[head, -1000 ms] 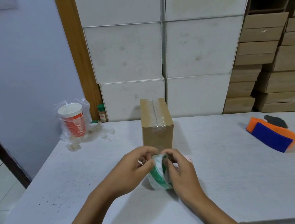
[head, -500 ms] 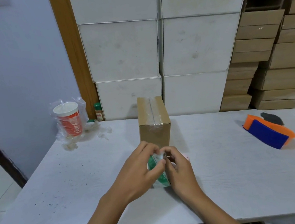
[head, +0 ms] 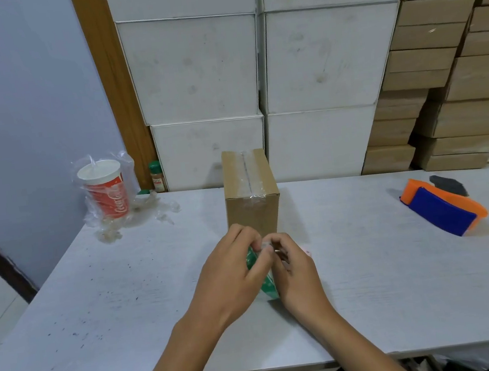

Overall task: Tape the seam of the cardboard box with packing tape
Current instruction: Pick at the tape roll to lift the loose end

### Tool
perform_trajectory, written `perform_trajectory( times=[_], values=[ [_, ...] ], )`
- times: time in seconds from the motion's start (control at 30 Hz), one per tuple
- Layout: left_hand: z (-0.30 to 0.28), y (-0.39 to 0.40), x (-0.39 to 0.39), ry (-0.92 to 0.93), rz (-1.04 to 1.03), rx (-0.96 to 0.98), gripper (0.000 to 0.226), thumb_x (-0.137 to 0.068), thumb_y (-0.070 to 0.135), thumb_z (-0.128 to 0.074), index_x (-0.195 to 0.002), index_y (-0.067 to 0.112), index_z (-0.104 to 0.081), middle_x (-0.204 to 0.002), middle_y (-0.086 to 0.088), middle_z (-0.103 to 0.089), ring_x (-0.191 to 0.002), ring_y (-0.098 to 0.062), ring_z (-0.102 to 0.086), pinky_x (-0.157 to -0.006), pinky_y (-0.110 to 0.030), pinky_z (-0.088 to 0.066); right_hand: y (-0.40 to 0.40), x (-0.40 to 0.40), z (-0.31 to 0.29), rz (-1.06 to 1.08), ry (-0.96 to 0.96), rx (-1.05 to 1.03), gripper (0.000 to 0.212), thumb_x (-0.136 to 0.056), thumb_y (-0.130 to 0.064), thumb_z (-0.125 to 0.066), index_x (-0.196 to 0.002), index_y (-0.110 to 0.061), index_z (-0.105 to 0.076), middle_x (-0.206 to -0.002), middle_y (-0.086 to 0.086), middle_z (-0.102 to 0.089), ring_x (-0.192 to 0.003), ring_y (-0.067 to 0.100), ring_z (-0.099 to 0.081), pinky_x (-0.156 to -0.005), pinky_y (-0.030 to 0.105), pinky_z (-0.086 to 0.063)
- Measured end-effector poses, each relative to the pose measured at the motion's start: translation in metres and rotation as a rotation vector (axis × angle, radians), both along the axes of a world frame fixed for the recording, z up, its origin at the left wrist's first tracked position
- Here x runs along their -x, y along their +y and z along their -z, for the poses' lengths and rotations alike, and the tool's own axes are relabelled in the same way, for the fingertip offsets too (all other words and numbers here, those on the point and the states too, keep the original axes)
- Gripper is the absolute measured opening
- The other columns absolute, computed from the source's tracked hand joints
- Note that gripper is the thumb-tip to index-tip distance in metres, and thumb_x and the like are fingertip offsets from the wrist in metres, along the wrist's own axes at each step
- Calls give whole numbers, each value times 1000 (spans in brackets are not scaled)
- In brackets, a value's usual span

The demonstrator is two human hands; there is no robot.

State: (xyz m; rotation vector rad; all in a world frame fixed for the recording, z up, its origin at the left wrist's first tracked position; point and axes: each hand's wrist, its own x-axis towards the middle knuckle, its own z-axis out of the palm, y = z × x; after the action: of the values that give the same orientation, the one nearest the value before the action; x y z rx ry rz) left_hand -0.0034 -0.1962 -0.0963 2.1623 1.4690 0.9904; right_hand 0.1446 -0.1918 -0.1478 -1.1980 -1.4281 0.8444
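A small brown cardboard box stands upright in the middle of the white table, with clear tape over its top seam and a short way down its front face. Just in front of it, both hands hold a roll of clear packing tape with a green core on edge. My left hand covers the roll's left side, its thumb and fingers pinching at the top. My right hand grips the right side, fingertips meeting the left hand's at the roll's top. Most of the roll is hidden.
A red paper cup in a clear plastic bag sits at the table's back left, a small green-capped bottle behind it. An orange and blue holder lies at the right. White cartons and brown boxes are stacked behind the table.
My left hand has closed further over the roll, hiding most of it. Both sets of fingertips have come together at its top. The box has not moved.
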Motion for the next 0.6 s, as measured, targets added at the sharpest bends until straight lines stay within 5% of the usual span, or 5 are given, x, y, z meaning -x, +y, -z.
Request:
perform_trajectory(
  times=[0.33, 0.6],
  values=[
    [-33, -10, 11, 156, -116, 47, 22, -97, 50, -61, -90, 29, -66, -100, 13, -72, -96, -12, -72, -83, -39, -58, -1, 2, 3, 35, -84, 1, 13, -111, -28, -54, -113, -36, -64, -106, -13, -74, -102, 10, -75, -79, 39, -67],
    [-35, -17, 10, 120, -183, 75, 25, -88, 55, -66, -86, 30, -71, -93, 13, -79, -91, -9, -76, -86, -39, -59, -4, 3, -1, 128, -134, -44, 24, -110, -14, -55, -110, -35, -65, -106, -23, -69, -99, 4, -70, -73, 26, -62]
  ],
)
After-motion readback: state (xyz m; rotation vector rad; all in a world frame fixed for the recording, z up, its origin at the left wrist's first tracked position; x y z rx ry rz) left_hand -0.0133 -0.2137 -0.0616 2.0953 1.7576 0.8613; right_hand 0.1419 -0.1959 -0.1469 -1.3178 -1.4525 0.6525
